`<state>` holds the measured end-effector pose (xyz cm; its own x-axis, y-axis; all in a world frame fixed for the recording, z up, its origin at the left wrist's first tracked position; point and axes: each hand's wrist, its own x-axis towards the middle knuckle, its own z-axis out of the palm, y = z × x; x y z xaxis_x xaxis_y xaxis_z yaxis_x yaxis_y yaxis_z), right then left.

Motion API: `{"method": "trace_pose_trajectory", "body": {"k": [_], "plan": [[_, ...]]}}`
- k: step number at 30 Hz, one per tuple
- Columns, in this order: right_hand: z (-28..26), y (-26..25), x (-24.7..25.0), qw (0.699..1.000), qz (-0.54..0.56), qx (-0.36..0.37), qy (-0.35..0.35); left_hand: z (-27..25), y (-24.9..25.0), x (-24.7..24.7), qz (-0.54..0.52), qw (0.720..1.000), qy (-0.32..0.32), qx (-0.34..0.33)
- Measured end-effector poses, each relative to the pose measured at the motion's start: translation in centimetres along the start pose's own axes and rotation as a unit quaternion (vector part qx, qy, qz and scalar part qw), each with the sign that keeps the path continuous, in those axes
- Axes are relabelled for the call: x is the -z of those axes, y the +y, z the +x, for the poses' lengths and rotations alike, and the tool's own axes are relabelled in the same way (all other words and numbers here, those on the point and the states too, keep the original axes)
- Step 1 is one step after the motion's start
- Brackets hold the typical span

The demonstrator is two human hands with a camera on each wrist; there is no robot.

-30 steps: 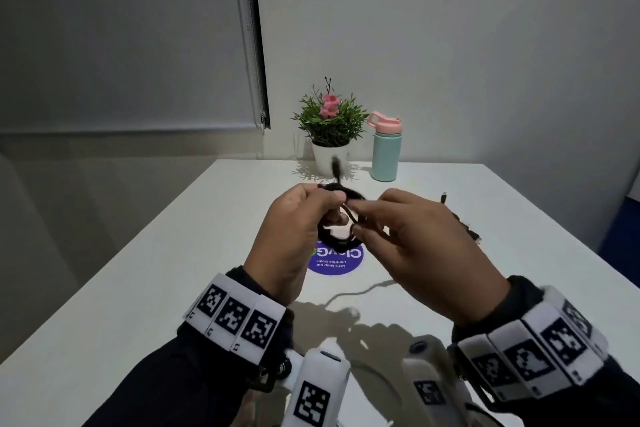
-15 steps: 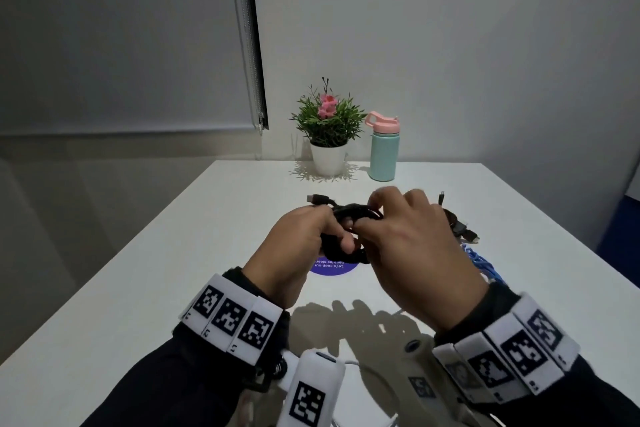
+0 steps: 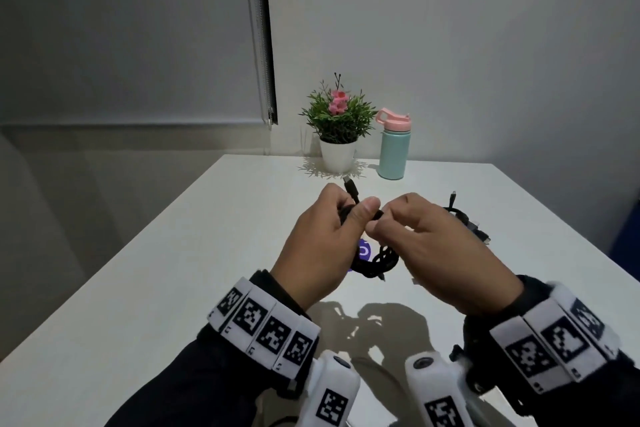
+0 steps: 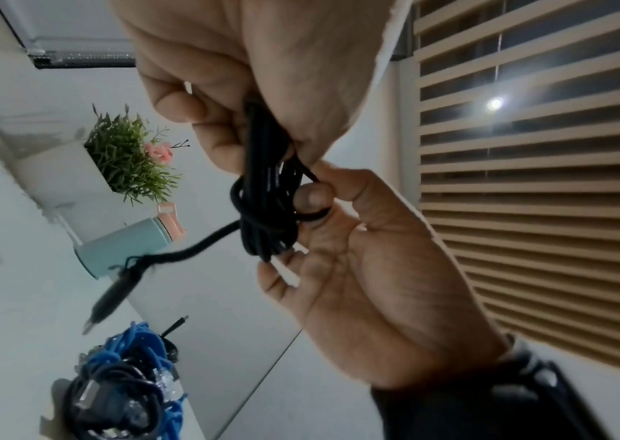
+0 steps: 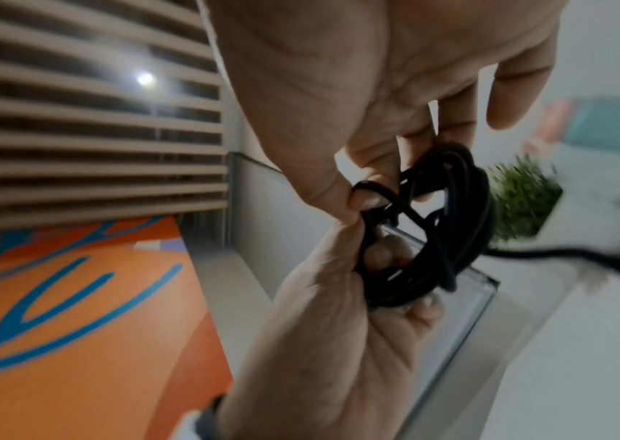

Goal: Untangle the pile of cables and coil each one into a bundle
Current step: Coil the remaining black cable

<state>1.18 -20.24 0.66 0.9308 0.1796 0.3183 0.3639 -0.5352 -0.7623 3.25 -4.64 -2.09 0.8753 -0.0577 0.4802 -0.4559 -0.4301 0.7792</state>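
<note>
Left hand: your left hand [image 3: 320, 246] is raised above the table, fingers and thumb curled round the black coil [image 4: 267, 190]; the thumb tip lies over the top of the loops.
Right hand: your right hand [image 3: 436, 246] meets the left at the coil. In the wrist views its thumb and forefinger pinch a thin loop of the same cable against the bundle; the other fingers are loosely bent and hold nothing.
Coil: it is off the table, between your two hands, its loops bunched tight. In the head view a lower part of it [image 3: 375, 262] hangs below the hands.
Plug end: one free end with a plug [image 3: 351, 188] sticks up and away from you, just past your left fingers. In the left wrist view the tail runs out of the bundle and its plug [image 4: 107, 300] is blurred.
Pile: the rest of the cables lie on the table to your right, near the right hand but apart from it. The left wrist view shows a blue cable [image 4: 139, 345] tangled with a black one [image 4: 112, 399]; the head view shows only dark loops [image 3: 464, 218] past your knuckles.
Table: white [image 3: 138, 288], with a purple round sticker [image 3: 364, 250] partly hidden under your hands.
Far edge: a potted plant [image 3: 337, 128] and a teal bottle [image 3: 393, 149] with a pink lid stand side by side near the wall.
Wrists: white bands with black square markers [image 3: 263, 322] sit on both dark sleeves.
</note>
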Motion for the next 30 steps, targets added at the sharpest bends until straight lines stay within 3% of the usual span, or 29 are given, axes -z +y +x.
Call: {"method": "trace_pose_trajectory", "body": {"k": [3, 5, 6, 8, 10, 15, 18, 21, 26, 30], "plan": [[-0.6, -0.5, 0.3, 0.973, -0.222, 0.033, 0.046, -0.2, -0.1, -0.2, 0.084, 0.996, -0.008, -0.039], [-0.8, -0.7, 0.4, 0.961, -0.269, 0.043, 0.040, -0.4, -0.1, -0.1, 0.135, 0.990, -0.009, -0.049], [-0.7, -0.6, 0.4, 0.967, -0.251, 0.037, 0.020, -0.4, 0.0, -0.1, 0.152, 0.987, -0.006, -0.054], [-0.4, -0.4, 0.9, 0.993, -0.110, -0.016, -0.029, -0.5, 0.2, 0.1, 0.179, 0.981, 0.009, -0.077], [-0.1, -0.4, 1.8, 0.996, 0.020, -0.066, -0.062, -0.5, 0.4, 0.2, 0.206, 0.972, 0.034, -0.106], [-0.4, -0.2, 2.8, 0.988, 0.073, 0.021, -0.135, -0.2, 0.2, 0.9, 0.199, 0.965, 0.106, -0.133], [-0.4, -0.2, 2.9, 0.986, 0.130, 0.033, -0.100, -0.1, 0.2, 0.8, 0.087, 0.989, 0.070, -0.099], [-0.3, -0.4, 3.4, 0.994, 0.091, 0.033, -0.042, -0.2, 0.3, 0.5, -0.022, 0.997, 0.005, -0.074], [-0.4, -0.2, 3.2, 0.995, 0.073, 0.061, -0.002, -0.3, 0.3, 0.2, 0.041, 0.991, 0.025, -0.121], [-0.1, 0.2, 2.6, 0.988, 0.153, 0.016, -0.011, 0.2, 0.3, 1.1, -0.021, 0.998, -0.008, -0.057]]}}
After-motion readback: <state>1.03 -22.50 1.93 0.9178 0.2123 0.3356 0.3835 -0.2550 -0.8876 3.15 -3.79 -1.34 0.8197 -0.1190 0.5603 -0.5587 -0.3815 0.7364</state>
